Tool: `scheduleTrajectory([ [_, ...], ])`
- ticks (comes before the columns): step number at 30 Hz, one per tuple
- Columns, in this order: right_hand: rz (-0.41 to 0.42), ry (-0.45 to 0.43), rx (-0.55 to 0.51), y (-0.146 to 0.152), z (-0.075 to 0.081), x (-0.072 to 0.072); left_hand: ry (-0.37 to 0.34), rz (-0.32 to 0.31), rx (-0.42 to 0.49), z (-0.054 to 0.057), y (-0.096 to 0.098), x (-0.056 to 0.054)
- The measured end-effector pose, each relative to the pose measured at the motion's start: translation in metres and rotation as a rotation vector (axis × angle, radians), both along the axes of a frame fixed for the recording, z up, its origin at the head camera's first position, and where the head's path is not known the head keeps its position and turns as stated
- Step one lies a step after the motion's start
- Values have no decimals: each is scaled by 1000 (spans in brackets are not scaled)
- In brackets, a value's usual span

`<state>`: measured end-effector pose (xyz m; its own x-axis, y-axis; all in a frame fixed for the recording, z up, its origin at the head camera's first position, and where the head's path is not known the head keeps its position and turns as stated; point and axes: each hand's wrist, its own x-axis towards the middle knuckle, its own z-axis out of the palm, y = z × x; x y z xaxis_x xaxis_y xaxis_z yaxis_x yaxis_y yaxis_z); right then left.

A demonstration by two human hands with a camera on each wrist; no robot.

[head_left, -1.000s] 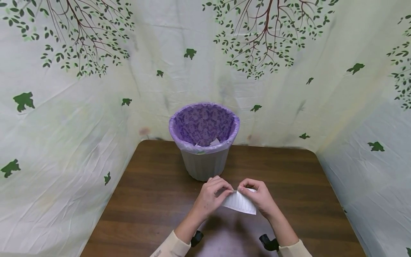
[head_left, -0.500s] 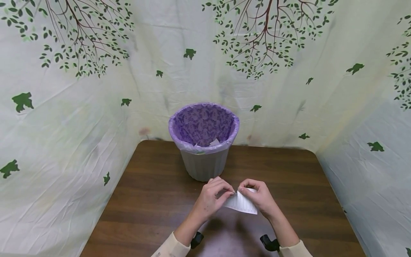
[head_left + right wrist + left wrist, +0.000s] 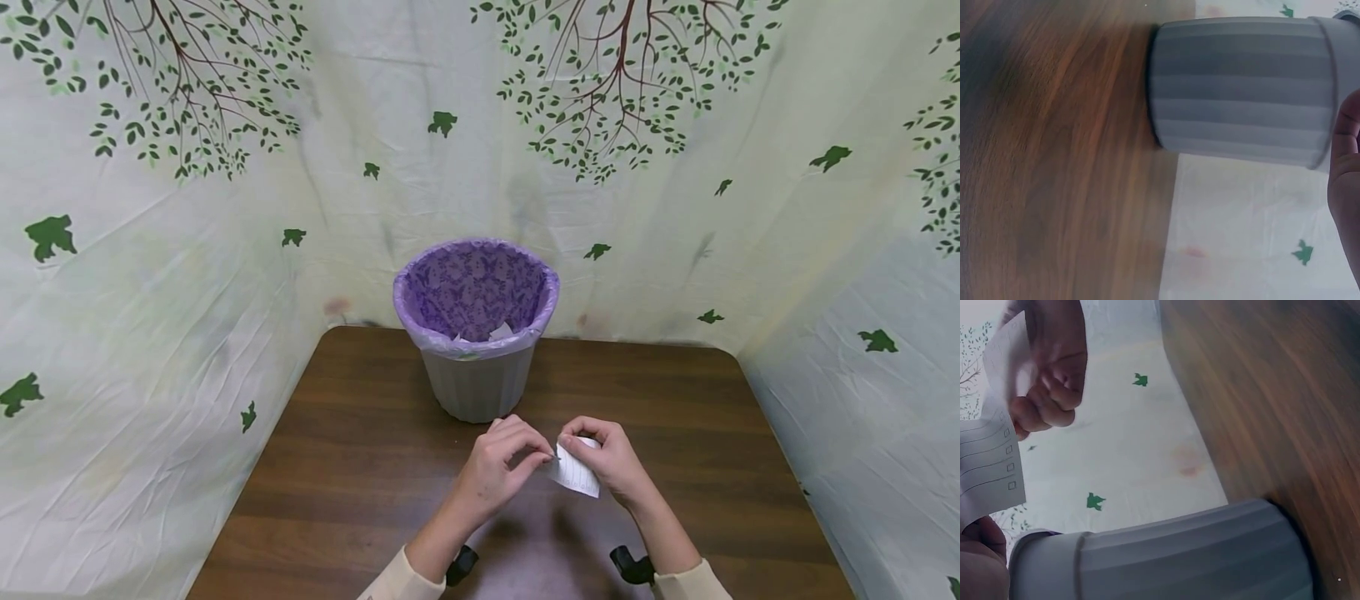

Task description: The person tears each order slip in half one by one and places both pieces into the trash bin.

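Observation:
A small white paper slip [image 3: 577, 477] with printed lines spans between my two hands, in front of the bin. My left hand [image 3: 498, 467] pinches its left part between thumb and fingertips. On the other side my right hand [image 3: 611, 460] pinches the upper right part. The left wrist view shows the lined part with a row of small printed boxes [image 3: 988, 465] angled away from the part at the right hand [image 3: 1054, 381], with a tear or fold between them. At the right edge of the right wrist view, part of the right hand [image 3: 1347, 181] shows; the paper there is out of view.
A grey wastebasket [image 3: 480, 387] with a purple patterned liner [image 3: 480, 292] stands on the brown wooden table [image 3: 337, 467], just beyond the hands. White scraps [image 3: 501, 332] lie inside it. A pale leaf-print cloth [image 3: 645, 283] hangs behind and at both sides of the table.
My left hand has shifted slightly right and toward me. The left part of the paper, earlier spread flat to view, has turned out of sight in the head view. My right hand has barely moved.

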<state>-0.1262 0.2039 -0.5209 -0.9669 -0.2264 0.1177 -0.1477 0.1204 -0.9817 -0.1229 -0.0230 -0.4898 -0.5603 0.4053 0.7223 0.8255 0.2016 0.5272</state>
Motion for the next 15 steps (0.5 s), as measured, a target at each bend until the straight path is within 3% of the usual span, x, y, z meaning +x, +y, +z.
scheduleTrajectory([
  [15,-2,-9,8,4,-7,-1,47,-27,10,10,5,12],
])
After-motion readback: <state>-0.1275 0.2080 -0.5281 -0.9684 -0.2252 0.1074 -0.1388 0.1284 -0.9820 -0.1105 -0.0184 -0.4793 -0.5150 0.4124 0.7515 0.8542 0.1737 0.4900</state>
